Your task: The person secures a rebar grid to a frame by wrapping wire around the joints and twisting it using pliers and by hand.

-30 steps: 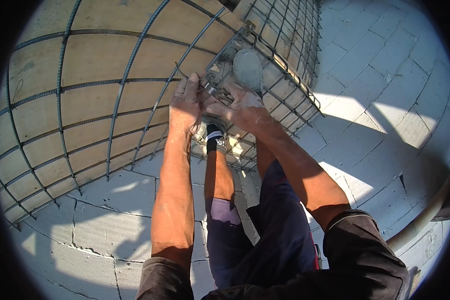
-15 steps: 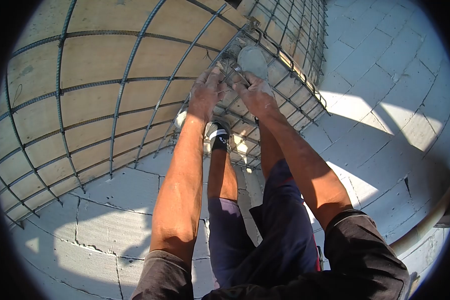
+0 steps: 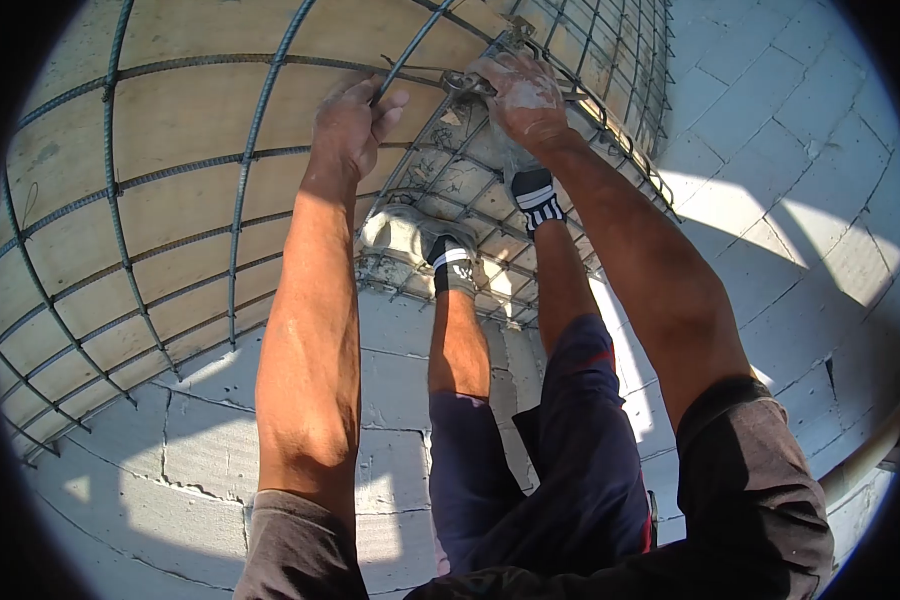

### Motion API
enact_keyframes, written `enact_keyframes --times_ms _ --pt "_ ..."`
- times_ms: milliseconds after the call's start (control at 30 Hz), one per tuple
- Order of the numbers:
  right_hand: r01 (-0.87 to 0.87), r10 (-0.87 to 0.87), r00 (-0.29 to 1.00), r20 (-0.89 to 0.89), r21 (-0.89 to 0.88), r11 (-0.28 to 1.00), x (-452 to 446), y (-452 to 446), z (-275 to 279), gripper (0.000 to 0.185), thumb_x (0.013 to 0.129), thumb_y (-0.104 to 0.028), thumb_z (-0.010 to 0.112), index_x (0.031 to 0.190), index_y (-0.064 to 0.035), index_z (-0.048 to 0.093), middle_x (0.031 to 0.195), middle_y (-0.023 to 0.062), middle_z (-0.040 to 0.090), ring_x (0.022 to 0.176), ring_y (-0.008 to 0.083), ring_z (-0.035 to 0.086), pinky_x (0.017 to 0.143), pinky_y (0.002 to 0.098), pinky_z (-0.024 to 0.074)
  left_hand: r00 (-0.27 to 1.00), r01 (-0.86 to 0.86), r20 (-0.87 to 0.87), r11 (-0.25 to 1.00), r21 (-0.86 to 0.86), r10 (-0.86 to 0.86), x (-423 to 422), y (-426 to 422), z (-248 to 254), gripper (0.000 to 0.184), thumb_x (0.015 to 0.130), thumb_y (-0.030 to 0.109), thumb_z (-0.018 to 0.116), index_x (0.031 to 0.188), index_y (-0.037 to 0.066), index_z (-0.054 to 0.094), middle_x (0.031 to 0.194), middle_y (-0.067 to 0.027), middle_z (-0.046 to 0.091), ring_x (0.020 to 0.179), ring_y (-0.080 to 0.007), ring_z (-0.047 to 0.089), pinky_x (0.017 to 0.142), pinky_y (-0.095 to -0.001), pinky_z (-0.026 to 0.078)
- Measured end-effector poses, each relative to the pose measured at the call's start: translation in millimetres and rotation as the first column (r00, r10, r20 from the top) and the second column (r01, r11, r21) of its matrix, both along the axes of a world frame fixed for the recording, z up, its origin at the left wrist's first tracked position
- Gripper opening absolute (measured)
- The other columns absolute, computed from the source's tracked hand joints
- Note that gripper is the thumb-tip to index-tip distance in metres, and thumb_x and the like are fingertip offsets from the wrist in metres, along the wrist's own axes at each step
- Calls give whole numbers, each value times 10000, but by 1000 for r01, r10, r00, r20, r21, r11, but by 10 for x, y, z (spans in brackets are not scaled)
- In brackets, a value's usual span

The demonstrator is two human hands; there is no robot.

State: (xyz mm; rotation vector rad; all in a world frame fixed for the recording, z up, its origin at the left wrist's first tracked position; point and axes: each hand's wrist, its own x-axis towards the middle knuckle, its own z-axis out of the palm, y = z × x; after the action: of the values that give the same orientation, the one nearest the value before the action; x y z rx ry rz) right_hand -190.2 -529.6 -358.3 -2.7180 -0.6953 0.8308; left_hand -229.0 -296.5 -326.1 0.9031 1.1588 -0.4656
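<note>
My left hand [image 3: 350, 125] is closed round a steel reinforcing bar [image 3: 407, 55] of the mesh, with the thumb on its right side. To the right, my dusty right hand [image 3: 522, 95] is wrapped round a pair of metal pincers [image 3: 462, 82]. Their head sticks out left of the fingers, close to a crossing of the bars at the corner of the cage, and a handle end shows on the right. Whether the jaws grip a wire I cannot make out.
A rebar mesh [image 3: 240, 190] stands before a plywood panel [image 3: 185, 120] on the left. More mesh [image 3: 610, 50] continues at upper right. My shoe [image 3: 395, 230] rests among the lower bars. Pale blocks [image 3: 750, 130] lie around, and a pipe [image 3: 870, 450] runs at right.
My hands, close together before, have moved apart. The left went left and up onto a bar; the right moved up with the pincers. My feet show more clearly now.
</note>
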Motion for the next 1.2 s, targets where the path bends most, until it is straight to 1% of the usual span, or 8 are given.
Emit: enact_keyframes --times_ms 233,333,433,533,733,933,1033,1200 --pt "-63 19 971 238 178 982 150 -121 -155 414 847 -159 689 1249 -199 603 1270 112 597 1211 336 542 1059 481 404 997 27 77 1000 -16 -26 -52 -11 -80 367 1023 68 437 1349 -100 420 1239 -190 539 928 -234 698 610 -218 594" --pt "256 -250 966 -61 319 912 178 -153 -163 361 864 -181 683 1219 -172 619 1206 126 624 1159 348 572 1027 467 438 996 41 84 999 2 -41 -68 2 -70 371 1023 71 437 1348 -106 418 1256 -188 540 915 -238 699 605 -221 592" --pt "11 -54 985 163 254 967 61 -188 -235 313 893 -189 664 1202 -147 630 1166 137 644 1119 350 593 996 448 467 998 -41 41 999 -18 41 -62 2 -74 384 1021 83 446 1355 -104 418 1273 -191 548 911 -233 698 598 -222 580" --pt "56 -57 998 -3 165 985 -23 -83 -359 422 898 -241 662 1310 -209 578 1364 97 580 1330 314 477 1138 477 346 996 -90 16 995 -37 91 -43 10 -87 376 1021 93 443 1346 -95 434 1235 -186 586 908 -221 697 592 -217 562" --pt "43 -32 998 -51 233 971 114 55 -404 444 892 -228 672 1324 -207 569 1376 98 575 1325 295 492 1131 444 368 995 -97 -29 992 85 100 -43 -24 -27 402 1024 144 509 1375 -46 456 1210 -145 623 931 -176 670 605 -190 530" --pt "57 -50 998 -35 282 958 188 365 -173 339 943 -309 622 1231 -132 613 1173 139 649 1136 344 603 997 452 472 991 -124 -3 913 388 136 -147 -96 -52 215 924 77 653 1086 -21 551 1008 -133 652 729 -154 673 547 -206 518" --pt "274 -224 928 -299 137 952 236 554 130 363 928 -317 628 1235 -123 606 1139 147 661 1105 351 622 953 453 496 995 -102 29 899 426 99 -232 -20 -129 165 892 49 673 991 3 549 913 -117 650 687 -148 661 536 -210 508" --pt "593 -460 656 -598 32 805 127 641 295 355 896 -318 673 1139 -61 641 898 94 673 801 228 643 744 373 514 998 -48 -5 871 488 57 -272 -136 -97 212 856 73 680 1005 -22 564 850 -91 639 657 -142 624 543 -237 501"
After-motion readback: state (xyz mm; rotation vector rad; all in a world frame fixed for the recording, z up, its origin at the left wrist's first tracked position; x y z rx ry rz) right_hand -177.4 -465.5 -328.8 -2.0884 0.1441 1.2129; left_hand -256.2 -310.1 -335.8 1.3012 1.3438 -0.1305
